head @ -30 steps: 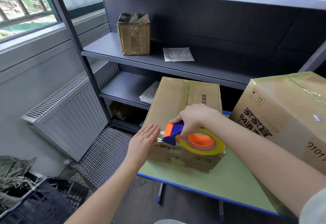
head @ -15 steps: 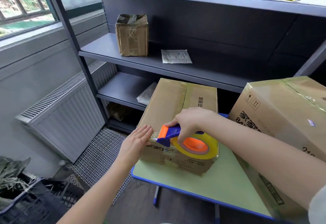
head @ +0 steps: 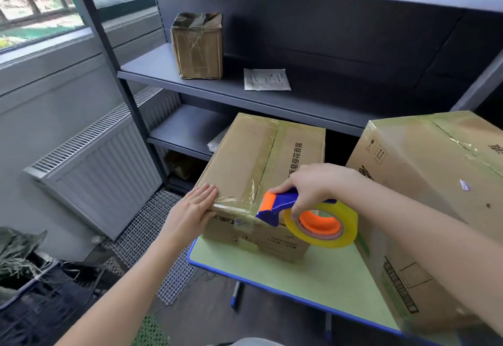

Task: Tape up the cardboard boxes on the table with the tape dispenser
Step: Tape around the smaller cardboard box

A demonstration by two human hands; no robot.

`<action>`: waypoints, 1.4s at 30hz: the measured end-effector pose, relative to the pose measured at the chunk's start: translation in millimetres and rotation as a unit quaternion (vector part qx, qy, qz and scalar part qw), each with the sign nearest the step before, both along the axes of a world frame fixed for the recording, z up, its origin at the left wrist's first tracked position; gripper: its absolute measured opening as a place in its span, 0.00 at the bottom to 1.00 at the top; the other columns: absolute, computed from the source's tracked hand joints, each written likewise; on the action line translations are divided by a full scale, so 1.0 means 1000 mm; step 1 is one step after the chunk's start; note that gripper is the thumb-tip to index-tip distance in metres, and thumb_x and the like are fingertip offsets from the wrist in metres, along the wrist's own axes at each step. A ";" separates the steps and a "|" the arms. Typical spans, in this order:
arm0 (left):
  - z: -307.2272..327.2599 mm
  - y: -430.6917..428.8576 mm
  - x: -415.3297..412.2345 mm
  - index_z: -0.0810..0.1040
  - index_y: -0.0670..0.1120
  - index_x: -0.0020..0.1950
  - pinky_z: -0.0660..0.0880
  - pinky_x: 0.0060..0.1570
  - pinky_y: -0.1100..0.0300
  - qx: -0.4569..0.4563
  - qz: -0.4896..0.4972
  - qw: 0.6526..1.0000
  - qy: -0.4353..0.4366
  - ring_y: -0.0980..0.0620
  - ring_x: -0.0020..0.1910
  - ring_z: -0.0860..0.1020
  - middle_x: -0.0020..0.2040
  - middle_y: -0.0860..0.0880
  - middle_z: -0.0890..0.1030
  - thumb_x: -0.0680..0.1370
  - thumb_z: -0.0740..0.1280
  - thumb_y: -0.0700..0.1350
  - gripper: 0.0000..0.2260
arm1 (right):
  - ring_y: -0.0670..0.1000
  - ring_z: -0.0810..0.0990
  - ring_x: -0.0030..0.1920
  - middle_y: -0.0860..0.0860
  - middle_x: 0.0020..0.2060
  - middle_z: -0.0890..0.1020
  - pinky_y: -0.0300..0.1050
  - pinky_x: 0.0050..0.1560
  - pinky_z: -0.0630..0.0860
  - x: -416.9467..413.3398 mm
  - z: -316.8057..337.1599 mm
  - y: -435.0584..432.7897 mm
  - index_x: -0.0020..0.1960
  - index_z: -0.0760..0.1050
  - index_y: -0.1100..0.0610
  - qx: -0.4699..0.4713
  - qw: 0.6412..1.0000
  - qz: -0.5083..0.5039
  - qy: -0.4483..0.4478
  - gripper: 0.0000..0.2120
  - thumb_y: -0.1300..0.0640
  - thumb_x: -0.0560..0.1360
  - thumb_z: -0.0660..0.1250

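Head view: nearest the person, the green table (head: 313, 277) with a blue rim carries both boxes. The left hand (head: 194, 209) lies flat, fingers straight and together, pressed on the near left corner of the smaller cardboard box (head: 245, 160), where clear tape is wrinkled over the edge. Just to the right of it, the right hand (head: 313, 185) is wrapped round the blue handle of the tape dispenser (head: 280, 205). The dispenser's orange blade end sits at the box's near top edge, in line with the taped centre seam. The yellow tape roll (head: 347, 227) on its orange hub hangs in front of the box's near face, below the right hand. To the right of the right forearm stands a larger cardboard box (head: 435, 187), tilted, its surface glossy with tape. Beyond both hands rises a grey shelf unit (head: 272, 97); a small taped parcel (head: 198, 48) and a flat white packet (head: 266, 80) rest on it. Far left of the left hand, a white radiator (head: 103, 166) stands under a window.
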State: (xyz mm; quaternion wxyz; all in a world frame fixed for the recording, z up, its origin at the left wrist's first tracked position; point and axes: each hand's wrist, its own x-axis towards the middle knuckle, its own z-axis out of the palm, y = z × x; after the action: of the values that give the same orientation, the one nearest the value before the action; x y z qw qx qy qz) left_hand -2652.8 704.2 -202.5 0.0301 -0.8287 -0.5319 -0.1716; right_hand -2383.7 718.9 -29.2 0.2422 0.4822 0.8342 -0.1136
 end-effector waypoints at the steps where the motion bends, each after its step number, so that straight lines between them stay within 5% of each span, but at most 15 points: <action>1: 0.001 -0.002 0.005 0.75 0.37 0.64 0.57 0.69 0.59 0.003 0.009 1.000 0.025 0.43 0.64 0.74 0.63 0.41 0.77 0.73 0.65 0.50 0.24 | 0.49 0.74 0.47 0.44 0.45 0.76 0.42 0.42 0.72 -0.002 -0.001 -0.001 0.70 0.63 0.34 0.015 1.000 0.006 0.001 0.32 0.40 0.68 0.67; 5: 0.001 -0.017 0.047 0.76 0.38 0.64 0.59 0.70 0.57 0.025 -0.025 0.997 0.067 0.46 0.62 0.76 0.63 0.42 0.77 0.73 0.59 0.56 0.28 | 0.51 0.72 0.46 0.46 0.44 0.75 0.42 0.40 0.69 -0.009 -0.002 -0.003 0.70 0.66 0.37 0.039 0.999 0.018 -0.003 0.29 0.43 0.69 0.67; 10: -0.002 -0.025 0.105 0.80 0.40 0.60 0.65 0.65 0.55 0.056 -0.067 0.996 -0.029 0.45 0.59 0.78 0.60 0.42 0.80 0.73 0.59 0.54 0.23 | 0.52 0.74 0.51 0.48 0.53 0.78 0.42 0.39 0.68 -0.014 -0.004 -0.001 0.69 0.66 0.38 0.042 0.999 0.020 -0.013 0.30 0.42 0.68 0.67; 21: -0.011 -0.012 0.090 0.81 0.42 0.58 0.67 0.63 0.58 0.132 -0.101 0.985 -0.047 0.49 0.58 0.79 0.58 0.46 0.81 0.81 0.52 0.56 0.24 | 0.50 0.74 0.48 0.46 0.46 0.77 0.43 0.42 0.72 -0.019 0.000 0.006 0.69 0.67 0.37 0.005 1.000 0.012 -0.020 0.29 0.42 0.69 0.67; 28: -0.012 -0.009 0.090 0.81 0.41 0.58 0.67 0.63 0.57 0.162 -0.105 0.980 -0.052 0.50 0.57 0.80 0.57 0.46 0.81 0.83 0.48 0.56 0.27 | 0.51 0.73 0.50 0.47 0.53 0.79 0.43 0.43 0.72 -0.013 -0.001 0.002 0.71 0.63 0.38 0.019 0.999 0.029 -0.021 0.30 0.42 0.70 0.66; 42: -0.013 -0.013 0.094 0.81 0.41 0.57 0.68 0.63 0.57 0.137 -0.065 0.988 -0.040 0.50 0.58 0.79 0.58 0.46 0.81 0.82 0.50 0.58 0.27 | 0.43 0.71 0.39 0.41 0.40 0.71 0.38 0.38 0.71 0.069 -0.002 -0.018 0.71 0.57 0.31 -0.048 0.998 -0.048 0.008 0.35 0.40 0.69 0.69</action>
State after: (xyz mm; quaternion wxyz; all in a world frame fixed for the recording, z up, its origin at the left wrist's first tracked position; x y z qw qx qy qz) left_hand -2559.2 691.4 -215.2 0.1106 -0.8422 -0.4492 -0.2770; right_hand -2314.7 700.5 -31.5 0.2530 0.5086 0.8056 -0.1684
